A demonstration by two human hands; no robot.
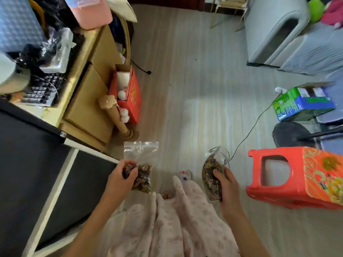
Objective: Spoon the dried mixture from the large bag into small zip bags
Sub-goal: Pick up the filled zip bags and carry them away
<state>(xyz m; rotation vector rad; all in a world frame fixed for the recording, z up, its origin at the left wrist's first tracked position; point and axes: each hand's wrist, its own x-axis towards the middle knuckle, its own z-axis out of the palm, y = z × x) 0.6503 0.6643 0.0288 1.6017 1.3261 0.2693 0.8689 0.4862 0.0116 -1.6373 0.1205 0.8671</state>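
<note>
Low in the frame, the left hand [121,176] gripped a filled zip bag [141,164] upright, seal end up. Well apart to its right, the right hand [225,184] held a second bag [212,175], apparently edge-on.

Two clear zip bags of dried mixture: one [140,169] upright, half full, top empty above the fingers; the other [213,178] packed fuller, edge-on, pressed under fingertips.
</note>
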